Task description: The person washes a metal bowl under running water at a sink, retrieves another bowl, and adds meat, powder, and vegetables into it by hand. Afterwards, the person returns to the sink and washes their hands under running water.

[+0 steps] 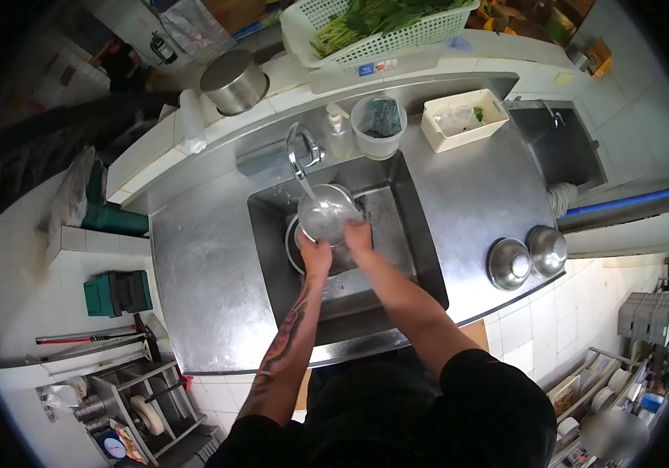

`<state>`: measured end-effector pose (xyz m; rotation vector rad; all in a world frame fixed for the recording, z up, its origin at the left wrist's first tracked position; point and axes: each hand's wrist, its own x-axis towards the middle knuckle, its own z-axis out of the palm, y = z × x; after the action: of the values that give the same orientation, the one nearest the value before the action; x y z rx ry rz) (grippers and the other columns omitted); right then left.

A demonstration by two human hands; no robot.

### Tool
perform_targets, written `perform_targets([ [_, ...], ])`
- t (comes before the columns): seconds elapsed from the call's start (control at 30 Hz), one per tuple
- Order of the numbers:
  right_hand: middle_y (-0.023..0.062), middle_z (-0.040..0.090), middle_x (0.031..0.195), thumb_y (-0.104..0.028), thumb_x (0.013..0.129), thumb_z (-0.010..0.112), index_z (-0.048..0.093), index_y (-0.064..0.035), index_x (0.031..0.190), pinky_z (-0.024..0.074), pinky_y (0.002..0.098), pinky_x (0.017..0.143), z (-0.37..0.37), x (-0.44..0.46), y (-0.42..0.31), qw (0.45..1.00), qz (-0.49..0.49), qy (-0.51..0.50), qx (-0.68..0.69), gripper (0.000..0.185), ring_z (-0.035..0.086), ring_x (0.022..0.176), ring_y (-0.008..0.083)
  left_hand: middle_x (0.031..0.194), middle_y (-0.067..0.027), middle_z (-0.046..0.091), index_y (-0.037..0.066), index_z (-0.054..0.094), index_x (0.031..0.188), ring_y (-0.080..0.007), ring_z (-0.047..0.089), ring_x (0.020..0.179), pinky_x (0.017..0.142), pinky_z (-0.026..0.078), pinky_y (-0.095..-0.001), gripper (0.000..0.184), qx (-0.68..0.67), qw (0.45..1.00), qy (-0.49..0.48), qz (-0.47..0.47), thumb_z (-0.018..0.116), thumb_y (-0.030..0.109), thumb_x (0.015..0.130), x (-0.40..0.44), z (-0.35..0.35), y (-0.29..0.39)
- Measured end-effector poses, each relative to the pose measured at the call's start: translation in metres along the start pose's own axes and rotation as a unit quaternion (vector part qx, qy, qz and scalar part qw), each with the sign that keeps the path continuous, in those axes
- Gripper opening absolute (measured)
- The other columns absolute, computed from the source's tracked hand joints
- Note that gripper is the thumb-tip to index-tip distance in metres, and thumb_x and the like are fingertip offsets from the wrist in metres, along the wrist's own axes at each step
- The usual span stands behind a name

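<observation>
Water runs from the curved faucet (295,152) into a shiny round metal bowl (325,212) over the sink (420,249). My left hand (315,254) grips the bowl's near left rim. At its right side is my right hand (358,236), slightly blurred, with its fingers closed at the edge; whether it also holds a cloth or sponge cannot be made out. Beneath the bowl, another round vessel (293,248) shows its rim in the sink's left part.
Two upturned metal bowls (509,264) sit at the counter's right. Behind the sink stand a soap bottle (340,131), a white tub (379,144) with a green scouring pad, and a cream bin (467,132). A pot (233,82) and a basket of greens (443,30) occupy the ledge.
</observation>
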<state>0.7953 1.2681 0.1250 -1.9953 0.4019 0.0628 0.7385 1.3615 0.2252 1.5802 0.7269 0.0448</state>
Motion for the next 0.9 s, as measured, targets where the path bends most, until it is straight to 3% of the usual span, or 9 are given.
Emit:
perform_targets([
  [0.13,0.0224,0.067,0.076,-0.033,0.088,0.062,0.058,0.0019,0.100,0.0498,0.0477,0.060,-0.022,-0.011,-0.010,0.916,0.232,-0.307,0.110,0.037,0.066,0.070,0.0411,0.117,-0.0238,0.060,0.001,0.036,0.137,-0.0301,0.062,0.106,0.072,0.057,-0.0397,0.064,0.090,0.977,0.072,0.178,0.052,-0.001,0.075,0.026,-0.011,-0.026],
  [0.2,0.0144,0.063,0.065,-0.020,0.088,0.062,0.057,-0.0015,0.094,0.0421,0.0431,0.043,-0.027,0.015,0.002,0.978,-0.161,0.027,-0.130,0.020,0.058,0.048,0.0302,0.116,-0.0249,0.060,0.001,0.037,0.136,-0.0333,0.062,0.107,0.089,0.049,-0.0386,0.063,0.062,0.995,-0.080,-0.021,0.053,0.001,0.075,0.010,-0.015,-0.005],
  [0.33,0.0223,0.067,0.076,-0.024,0.087,0.059,0.053,-0.0036,0.116,0.0486,0.0467,0.056,0.001,-0.018,-0.008,0.888,0.287,-0.289,0.215,0.036,0.067,0.069,0.0365,0.126,-0.0271,0.053,0.001,0.030,0.140,-0.0342,0.059,0.113,0.075,0.055,-0.0383,0.073,0.180,0.939,0.119,0.269,0.057,0.001,0.073,0.033,-0.001,-0.033],
  [0.4,0.0269,0.066,0.087,-0.025,0.086,0.061,0.046,-0.0029,0.126,0.0515,0.0470,0.065,-0.012,-0.011,-0.008,0.921,0.240,-0.291,0.094,0.048,0.067,0.076,0.0393,0.132,-0.0250,0.048,0.003,0.027,0.142,-0.0351,0.057,0.115,0.063,0.059,-0.0399,0.075,0.141,0.968,0.059,0.201,0.056,0.000,0.073,0.030,-0.011,-0.024],
  [0.53,0.0193,0.068,0.092,-0.025,0.088,0.061,0.052,-0.0108,0.125,0.0532,0.0507,0.071,-0.065,0.003,-0.032,0.956,-0.221,-0.066,-0.182,0.041,0.067,0.082,0.0358,0.125,-0.0197,0.054,0.004,0.031,0.140,-0.0399,0.061,0.105,0.060,0.063,-0.0449,0.068,-0.037,0.995,-0.090,-0.026,0.050,-0.005,0.076,0.024,-0.028,0.012],
  [0.6,0.0141,0.068,0.090,-0.022,0.091,0.057,0.060,-0.0088,0.112,0.0526,0.0447,0.080,-0.105,-0.010,-0.077,0.756,-0.634,-0.046,-0.153,0.025,0.066,0.087,0.0367,0.113,-0.0213,0.059,0.003,0.038,0.135,-0.0376,0.066,0.094,0.064,0.063,-0.0446,0.058,-0.093,0.974,-0.165,-0.127,0.049,0.000,0.078,0.058,-0.055,0.013],
  [0.73,0.0117,0.067,0.088,-0.021,0.095,0.053,0.064,-0.0068,0.100,0.0505,0.0358,0.081,-0.086,-0.002,-0.050,0.757,-0.606,-0.212,-0.121,0.019,0.067,0.087,0.0282,0.102,-0.0227,0.064,0.000,0.054,0.120,-0.0389,0.067,0.091,0.067,0.061,-0.0479,0.041,0.133,0.924,-0.261,-0.244,0.041,0.027,0.091,0.094,-0.051,0.066],
  [0.8,0.0071,0.066,0.088,-0.024,0.099,0.051,0.066,-0.0063,0.092,0.0485,0.0319,0.077,-0.070,0.001,-0.075,0.919,-0.205,-0.334,-0.044,0.024,0.063,0.082,0.0159,0.101,-0.0223,0.064,-0.001,0.060,0.110,-0.0410,0.066,0.089,0.070,0.058,-0.0485,0.048,0.261,0.942,-0.194,-0.086,0.035,0.037,0.095,0.120,-0.027,0.058],
  [0.9,0.0060,0.063,0.082,-0.025,0.099,0.049,0.061,-0.0021,0.084,0.0463,0.0325,0.068,-0.028,0.017,-0.101,0.952,-0.083,-0.230,0.183,0.030,0.056,0.074,0.0143,0.111,-0.0229,0.061,0.006,0.062,0.113,-0.0437,0.059,0.100,0.088,0.048,-0.0493,0.049,0.437,0.888,-0.076,0.124,0.035,0.043,0.097,0.082,0.014,0.083],
])
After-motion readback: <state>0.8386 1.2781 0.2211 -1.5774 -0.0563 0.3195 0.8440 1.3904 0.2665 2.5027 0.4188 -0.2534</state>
